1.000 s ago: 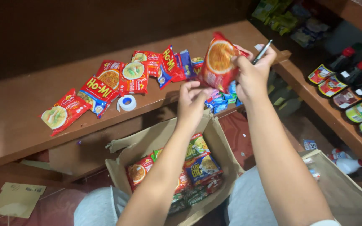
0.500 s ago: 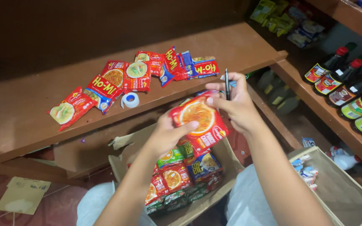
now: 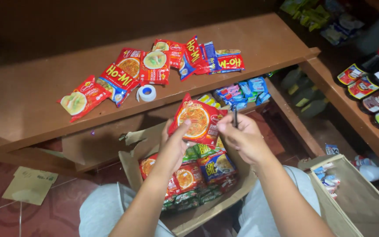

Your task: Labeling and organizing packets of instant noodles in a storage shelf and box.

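Both hands hold one red plastic noodle packet (image 3: 198,120) over the open cardboard box (image 3: 130,169): left hand (image 3: 176,140) pinches its near-left edge, right hand (image 3: 244,138) closes on its right edge plus a dark pen (image 3: 235,117). About ten packets (image 3: 154,66) lie on the far brown wooden shelf (image 3: 31,92); many remain in the box.

A second ago my right hand (image 3: 244,139) held the red noodle packet (image 3: 198,120) up at the shelf edge, toward one o'clock, with my left hand (image 3: 174,142) just below it. Since then I've brought the packet down toward six o'clock, over the open cardboard box (image 3: 132,162). Both hands now grip it, left thumb across its front, the pen (image 3: 235,117) upright in my right.
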